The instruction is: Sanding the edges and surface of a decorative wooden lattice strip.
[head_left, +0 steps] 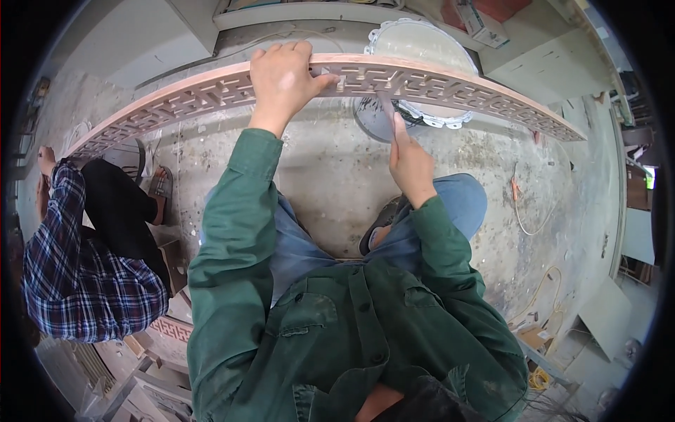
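A long wooden fretwork panel, cut through with a geometric lattice, stands on edge across my front. It curves from far left to far right in the head view. My left hand is closed over its upper edge, thumb against the lattice face. My right hand is closed around a thin, flat, stick-like tool, perhaps a file. The tool's tip reaches up to the lattice right of my left hand. Whether the tip lies inside a cutout is too small to tell.
Behind the panel stands a round white piece with a scalloped rim. At left sits a person in a plaid shirt, one hand near the panel's end. An orange-handled tool with a cord and a cardboard box lie at right.
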